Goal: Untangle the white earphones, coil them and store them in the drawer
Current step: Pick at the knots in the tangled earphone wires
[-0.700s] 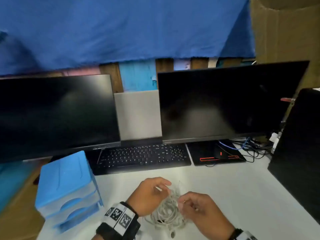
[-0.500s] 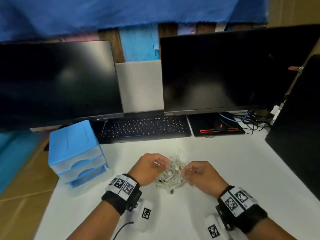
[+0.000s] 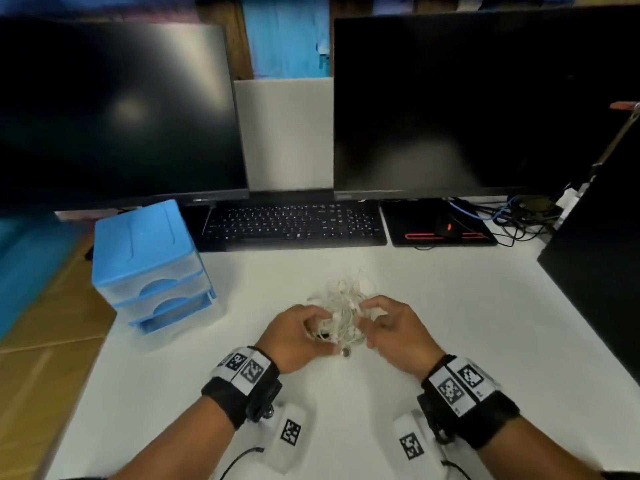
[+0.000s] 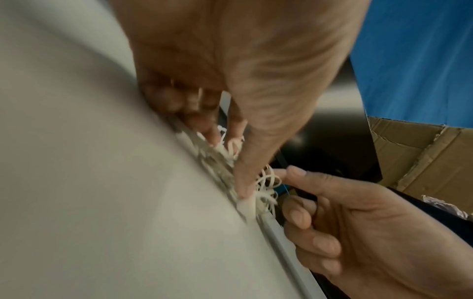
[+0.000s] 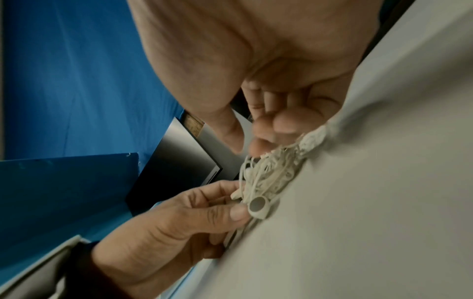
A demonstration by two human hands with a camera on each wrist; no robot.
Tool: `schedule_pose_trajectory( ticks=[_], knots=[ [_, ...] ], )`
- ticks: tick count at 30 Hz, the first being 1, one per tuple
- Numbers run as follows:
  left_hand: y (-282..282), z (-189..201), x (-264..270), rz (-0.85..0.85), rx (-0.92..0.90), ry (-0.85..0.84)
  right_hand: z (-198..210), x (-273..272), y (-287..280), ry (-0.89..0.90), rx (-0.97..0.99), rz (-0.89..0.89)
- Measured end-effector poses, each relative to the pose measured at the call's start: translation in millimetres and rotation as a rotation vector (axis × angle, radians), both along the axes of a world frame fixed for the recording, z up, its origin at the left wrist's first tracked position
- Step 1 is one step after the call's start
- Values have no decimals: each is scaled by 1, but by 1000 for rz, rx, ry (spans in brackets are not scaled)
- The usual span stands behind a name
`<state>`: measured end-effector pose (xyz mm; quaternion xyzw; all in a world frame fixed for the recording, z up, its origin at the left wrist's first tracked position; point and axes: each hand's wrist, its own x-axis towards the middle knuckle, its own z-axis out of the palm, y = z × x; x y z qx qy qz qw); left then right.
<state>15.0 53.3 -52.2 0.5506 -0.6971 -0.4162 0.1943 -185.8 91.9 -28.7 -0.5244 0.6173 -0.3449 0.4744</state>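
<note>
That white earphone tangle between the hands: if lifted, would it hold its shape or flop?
Probably flop: the earphones are thin cords in loose loops. They look light, so a pinch by the left hand should lift them. One earbud hangs free and may swing.

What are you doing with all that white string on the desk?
That is a tangled bunch of white earphones lying on the white desk. The person's left hand and right hand are both picking at the knot with curled fingers, one on each side. One earbud sticks out near the left thumb. Nothing is coiled yet, and the blue drawer unit to the left is shut.
</note>
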Motion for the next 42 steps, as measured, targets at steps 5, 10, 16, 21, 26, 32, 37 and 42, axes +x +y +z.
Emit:
schedule_pose_trajectory(
  ticks=[5, 10, 16, 21, 26, 32, 37, 42],
  knots=[
    [3, -9, 7, 50, -10, 140, -1, 10, 7, 131, 179, 304],
    [-1, 2, 13, 190, -7, 382, -6, 4, -8, 137, -19, 171],
    [-9, 34, 20, 409, 89, 610, 30, -9, -14, -101, -94, -53],
    [6, 47, 2, 302, 402, 841, 45, -8, -14, -355, -17, -27],
    [14, 38, -11, 170, 323, 759, 42, -2, -8, -409, 35, -4],
    [12, 42, -6, 239, 232, 776, 41, -6, -8, -422, -13, -4],
    [6, 52, -4, 217, 359, 987, 42, -20, -10, -305, -31, 33],
    [6, 55, -5, 200, 266, 917, 45, -30, -10, -95, -83, 52]
  ],
)
